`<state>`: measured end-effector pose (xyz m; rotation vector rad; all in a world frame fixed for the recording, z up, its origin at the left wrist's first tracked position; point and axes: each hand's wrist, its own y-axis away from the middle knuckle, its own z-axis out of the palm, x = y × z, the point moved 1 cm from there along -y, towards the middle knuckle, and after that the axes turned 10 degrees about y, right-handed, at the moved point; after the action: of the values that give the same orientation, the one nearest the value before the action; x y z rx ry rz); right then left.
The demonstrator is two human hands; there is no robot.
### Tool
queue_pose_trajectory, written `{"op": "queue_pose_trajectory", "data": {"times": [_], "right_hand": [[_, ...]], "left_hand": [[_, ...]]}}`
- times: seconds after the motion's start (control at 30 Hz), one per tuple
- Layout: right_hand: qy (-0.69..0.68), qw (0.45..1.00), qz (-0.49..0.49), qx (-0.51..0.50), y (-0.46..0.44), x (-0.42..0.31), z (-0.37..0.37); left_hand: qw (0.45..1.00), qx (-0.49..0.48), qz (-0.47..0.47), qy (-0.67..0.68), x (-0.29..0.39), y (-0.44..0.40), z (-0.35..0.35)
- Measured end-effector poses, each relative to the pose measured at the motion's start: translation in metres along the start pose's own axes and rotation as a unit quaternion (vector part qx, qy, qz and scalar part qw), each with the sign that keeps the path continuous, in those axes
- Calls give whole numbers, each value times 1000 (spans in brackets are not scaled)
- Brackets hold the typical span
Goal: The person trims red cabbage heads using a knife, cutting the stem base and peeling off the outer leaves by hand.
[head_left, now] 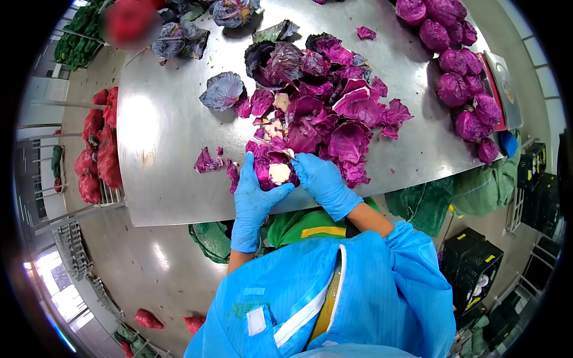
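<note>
Both of my hands wear blue gloves and meet at a red cabbage (279,173) near the table's front edge, its pale cut stem end facing me. My left hand (252,196) wraps round the left side of the head, thumb along the near side. At the upper right of the head, the bent fingers of my right hand (323,185) press on a leaf edge; its fingertips are partly hidden. Just beyond lies a heap of loose purple leaves (350,142) with pale stem pieces among them. Small leaf scraps (207,161) lie to the left.
Trimmed red cabbages (452,89) line the steel table's (164,179) right side, beside a red-edged flat device (496,89). Dark-leaved cabbages (234,12) sit at the far left. Red mesh sacks (107,156) stand left of the table; black crates (474,262) stand right.
</note>
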<state>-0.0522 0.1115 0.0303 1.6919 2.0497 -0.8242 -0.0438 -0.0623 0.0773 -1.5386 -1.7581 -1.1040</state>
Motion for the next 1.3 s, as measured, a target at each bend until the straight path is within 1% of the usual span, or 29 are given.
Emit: {"op": "queue_pose_trajectory", "data": {"times": [0.1, 0.13, 0.17, 0.23, 0.27, 0.37, 0.4, 0.5, 0.53, 0.57, 0.63, 0.67, 0.7, 0.73, 0.77, 0.8, 0.87, 0.9, 0.93, 1.0, 1.03, 1.07, 1.1, 1.13, 1.17, 1.27, 1.3], "right_hand": [[14, 996, 48, -78, -11, 16, 1], [30, 989, 104, -100, -18, 22, 0], [-22, 987, 115, -113, -21, 25, -2], [-129, 969, 145, -151, -16, 16, -13], [-217, 927, 232, -200, -18, 11, -22], [-285, 934, 162, -143, -20, 15, -14], [-319, 927, 144, -139, -26, 10, -19], [-318, 944, -38, -76, -41, 12, -18], [-302, 949, -30, -90, -39, 12, -17], [-244, 964, -70, -81, -38, 11, -18], [-125, 979, -149, -65, -33, 0, -21], [-116, 978, -169, -49, -25, -9, -24], [-114, 977, -177, -42, -18, -18, -25], [-170, 974, -135, -70, -19, -23, -34], [-244, 967, -42, -68, -24, -27, -47], [-322, 944, 51, -51, -30, -31, -61], [-234, 960, 115, 105, -62, -14, -82], [-42, 977, 31, 208, -73, 2, -94], [63, 976, 79, 193, -69, 1, -100], [0, 999, -4, 38, -47, 19, -81], [-34, 998, -43, -44, -32, 19, -71], [-91, 985, -35, -141, -19, 17, -61], [-120, 973, -21, -195, -12, 7, -55], [-135, 974, -42, -179, -6, 4, -43], [-151, 973, -64, -163, -3, 5, -30], [-170, 950, -4, -260, -9, 3, -21], [-160, 957, -33, -239, -9, 5, -18]], "left_hand": [[999, 2, 41, 3, 8, 7, 5], [994, 8, 104, -42, 0, 13, 10], [993, 12, 106, -59, -1, 16, 13], [994, 40, 95, -32, -4, 17, 12], [997, 33, 70, -6, -5, 17, 9], [993, 42, 107, 14, -19, 18, 10], [990, 38, 119, 68, -19, 17, 12], [974, 28, 222, 25, -9, 9, 15], [977, -1, 211, 31, -11, 7, 14], [979, -35, 179, 94, -12, 4, 10], [965, -99, 109, 216, -14, 0, 1], [976, -71, 129, 157, -12, -2, 1], [978, -84, 111, 158, -16, -1, 0], [978, -98, 93, 159, -22, 0, 0], [978, -111, 76, 161, -26, 0, 0], [976, -118, 64, 169, -24, 5, -3], [973, -134, 45, 181, -12, 11, -12], [974, -118, 53, 187, -14, 12, -11], [974, -103, 60, 195, -20, 14, -10], [972, -71, 61, 215, -24, 14, -5], [973, -73, 62, 209, -26, 15, -5], [974, -74, 65, 204, -28, 12, -5], [975, -76, 67, 197, -29, 9, -6], [979, -82, 67, 172, -29, 8, -7], [979, -84, 59, 178, -28, 7, -7], [974, -85, 33, 209, -26, 8, -7], [970, -82, 23, 228, -26, 7, -6]]}}
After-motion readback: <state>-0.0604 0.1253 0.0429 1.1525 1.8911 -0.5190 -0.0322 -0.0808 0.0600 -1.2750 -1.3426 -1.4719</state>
